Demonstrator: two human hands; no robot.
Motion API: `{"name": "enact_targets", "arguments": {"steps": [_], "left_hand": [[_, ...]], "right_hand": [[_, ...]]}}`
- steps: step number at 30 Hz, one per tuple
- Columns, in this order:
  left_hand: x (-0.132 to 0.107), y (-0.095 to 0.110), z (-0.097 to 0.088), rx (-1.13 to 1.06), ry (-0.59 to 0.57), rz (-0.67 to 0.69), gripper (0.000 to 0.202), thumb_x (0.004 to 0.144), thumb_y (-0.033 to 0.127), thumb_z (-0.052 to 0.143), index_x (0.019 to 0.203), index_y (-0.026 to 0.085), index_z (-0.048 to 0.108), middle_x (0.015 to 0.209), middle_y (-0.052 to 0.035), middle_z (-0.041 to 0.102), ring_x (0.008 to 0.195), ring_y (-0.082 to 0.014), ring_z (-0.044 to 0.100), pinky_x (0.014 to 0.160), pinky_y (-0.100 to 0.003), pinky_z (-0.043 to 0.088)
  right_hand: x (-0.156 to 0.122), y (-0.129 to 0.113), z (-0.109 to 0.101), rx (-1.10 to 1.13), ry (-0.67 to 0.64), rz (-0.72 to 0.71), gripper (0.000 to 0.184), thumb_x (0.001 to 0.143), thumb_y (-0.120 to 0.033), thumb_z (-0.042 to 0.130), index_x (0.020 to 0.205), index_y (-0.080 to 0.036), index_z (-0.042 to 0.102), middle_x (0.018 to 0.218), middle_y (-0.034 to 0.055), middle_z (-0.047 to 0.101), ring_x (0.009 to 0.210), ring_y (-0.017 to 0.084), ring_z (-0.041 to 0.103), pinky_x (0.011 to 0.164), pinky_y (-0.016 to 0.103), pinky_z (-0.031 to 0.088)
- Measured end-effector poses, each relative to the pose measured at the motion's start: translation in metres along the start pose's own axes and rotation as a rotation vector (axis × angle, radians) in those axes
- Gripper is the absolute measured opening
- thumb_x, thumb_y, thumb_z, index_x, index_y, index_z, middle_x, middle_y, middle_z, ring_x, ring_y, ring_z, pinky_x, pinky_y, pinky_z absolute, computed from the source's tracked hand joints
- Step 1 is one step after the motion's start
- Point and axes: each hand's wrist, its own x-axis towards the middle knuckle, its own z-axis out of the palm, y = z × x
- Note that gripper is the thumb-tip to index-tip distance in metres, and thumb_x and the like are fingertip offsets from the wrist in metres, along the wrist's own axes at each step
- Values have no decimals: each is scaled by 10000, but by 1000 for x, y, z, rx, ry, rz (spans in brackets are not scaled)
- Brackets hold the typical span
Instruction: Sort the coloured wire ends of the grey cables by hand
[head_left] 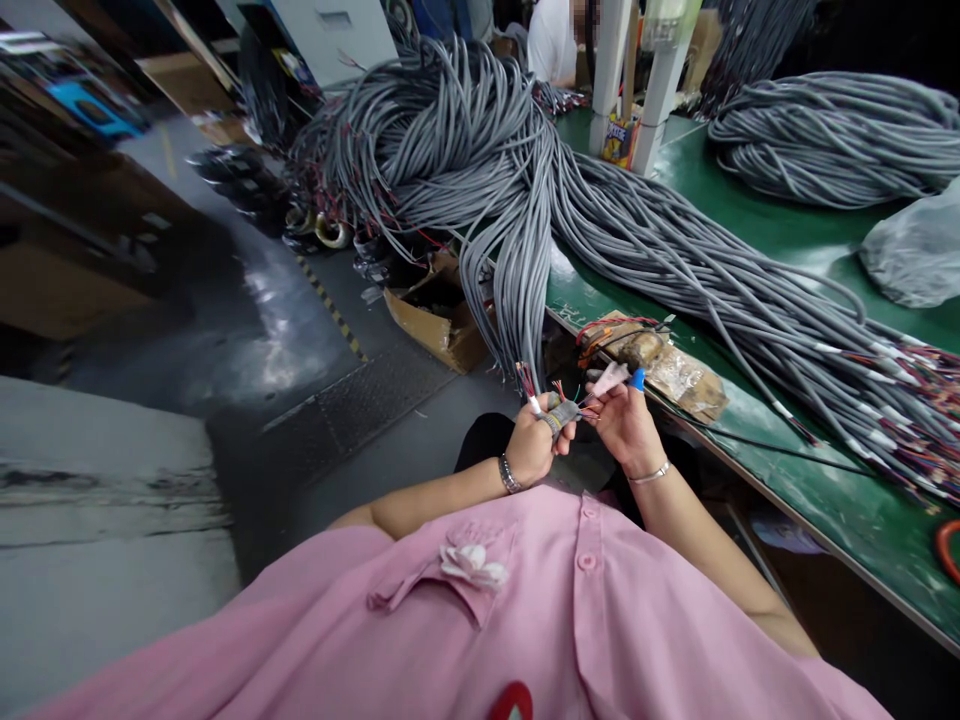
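My left hand [531,447] is closed around grey cable [559,414] near its stripped end, where thin coloured wires fan out. More coloured wire ends with a white sleeve [534,404] stick up beside its thumb. Close by on the right, my right hand [628,432] has its fingers bent and pressed together at the thin coloured wires [589,411]. A blue cover [637,379] sits on one fingertip, and a pale pinkish wrap [610,378] shows at another finger. The exact pinch between the two hands is too small to make out.
A large heap of grey cables [450,130] spreads over the green table [810,445], with bare ends at the right. A wooden block [686,380] with wires lies at the table edge. Beyond are a cable coil [832,140], plastic bag [915,250] and floor carton [431,315].
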Motion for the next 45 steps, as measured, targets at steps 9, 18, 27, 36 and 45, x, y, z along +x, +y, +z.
{"name": "enact_targets", "arguments": {"steps": [9, 18, 27, 36, 45], "left_hand": [[-6, -7, -15, 218, -72, -5, 348, 783, 471, 657, 708, 159, 521, 536, 27, 581, 346, -58, 464, 336, -181, 258], [-10, 0, -13, 367, -267, -104, 336, 779, 447, 663, 702, 139, 554, 553, 1, 604, 361, -68, 505, 346, -178, 301], [-5, -5, -12, 279, -132, -111, 304, 780, 402, 651, 666, 152, 521, 523, 16, 587, 336, -60, 481, 324, -174, 248], [-4, -12, -13, 195, -61, -61, 326, 780, 445, 654, 704, 163, 509, 554, 24, 593, 363, -62, 496, 338, -179, 258], [-3, -14, -16, 146, -41, -54, 314, 765, 436, 671, 723, 160, 527, 553, 23, 597, 366, -67, 504, 337, -181, 267]], "right_hand": [[-21, -22, -12, -582, -209, 161, 351, 685, -474, 789, 783, -161, 663, 671, -10, 617, 567, 91, 545, 589, 240, 501], [-20, -21, 3, -705, -216, 42, 287, 678, -412, 794, 726, -167, 652, 631, -27, 612, 554, 94, 507, 567, 242, 424], [-27, -16, -14, -643, -150, 6, 360, 770, -529, 689, 814, -172, 667, 709, -1, 622, 600, 103, 550, 618, 260, 487], [-36, 11, -1, -596, -9, -196, 231, 753, -397, 743, 810, -197, 643, 704, -23, 588, 587, 95, 504, 557, 234, 448], [-21, 7, 9, -573, -37, -117, 270, 746, -403, 749, 740, -183, 593, 609, -41, 545, 530, 87, 462, 538, 243, 405]]}}
